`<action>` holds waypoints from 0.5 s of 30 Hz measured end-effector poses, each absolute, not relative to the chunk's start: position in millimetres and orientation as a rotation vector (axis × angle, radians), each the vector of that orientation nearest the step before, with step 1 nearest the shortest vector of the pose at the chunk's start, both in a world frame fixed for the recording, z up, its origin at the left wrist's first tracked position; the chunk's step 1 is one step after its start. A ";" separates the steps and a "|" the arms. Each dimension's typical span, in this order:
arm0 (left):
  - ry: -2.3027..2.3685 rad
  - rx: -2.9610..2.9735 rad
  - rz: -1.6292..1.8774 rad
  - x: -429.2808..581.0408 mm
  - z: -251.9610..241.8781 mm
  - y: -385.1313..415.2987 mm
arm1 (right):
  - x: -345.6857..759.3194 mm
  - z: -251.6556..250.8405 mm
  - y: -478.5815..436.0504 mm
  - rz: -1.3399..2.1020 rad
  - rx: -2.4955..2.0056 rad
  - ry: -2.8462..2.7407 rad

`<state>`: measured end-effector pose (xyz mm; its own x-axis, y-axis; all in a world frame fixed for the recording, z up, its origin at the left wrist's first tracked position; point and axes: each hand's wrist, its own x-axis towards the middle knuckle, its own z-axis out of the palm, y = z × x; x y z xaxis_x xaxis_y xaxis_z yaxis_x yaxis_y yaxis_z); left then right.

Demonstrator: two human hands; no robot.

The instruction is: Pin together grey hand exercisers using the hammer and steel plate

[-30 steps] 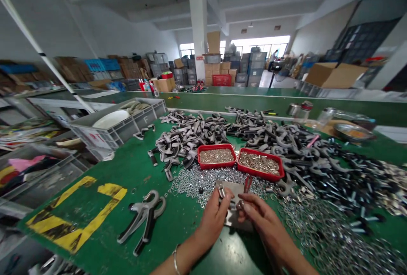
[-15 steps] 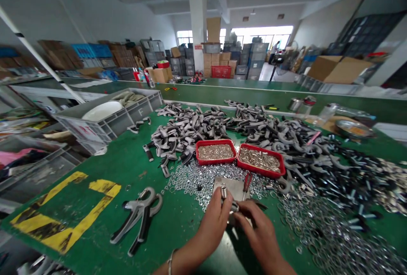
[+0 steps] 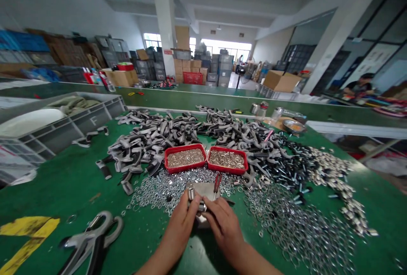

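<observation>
My left hand (image 3: 179, 224) is closed around a small shiny metal part with a ribbed, spring-like cylinder (image 3: 190, 192) standing up above the thumb. Against it, my right hand (image 3: 225, 222) has its fingers pinched at a short metal piece (image 3: 201, 206) by the left fingertips. Whether the two metal pieces are joined I cannot tell. Both hands are over a flat metal plate (image 3: 206, 189). On that plate's right side lies a screwdriver with a red handle (image 3: 217, 181). An assembled grey and black clamp (image 3: 95, 239) lies to the left of my hands.
Two red trays (image 3: 185, 169) of small metal parts stand beyond the plate, before a heap of grey clamp parts (image 3: 171, 128). Loose metal rings (image 3: 295, 224) spread to the right, near black-headed screws (image 3: 291, 169). A grey crate (image 3: 95, 120) stands left. Another person (image 3: 362, 86) sits far right.
The view has turned to the right, so the bench contents appear shifted left. My right fingers have come closer to the left hand, which keeps its hold on the metal part.
</observation>
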<state>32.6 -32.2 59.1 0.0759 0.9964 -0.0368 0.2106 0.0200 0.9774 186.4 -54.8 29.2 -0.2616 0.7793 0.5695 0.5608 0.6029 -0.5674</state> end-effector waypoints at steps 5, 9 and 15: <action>1.295 1.383 1.051 39.5 25.6 -15.5 | 251.7 12.7 -52.5 0.476 -1.379 -2.197; 1.366 1.414 1.045 33.9 11.8 -4.3 | 370.1 -3.6 -36.5 0.206 -1.816 -1.967; 1.280 1.421 0.984 67.0 11.6 -16.6 | 465.4 -4.6 19.1 -0.025 -2.069 -1.685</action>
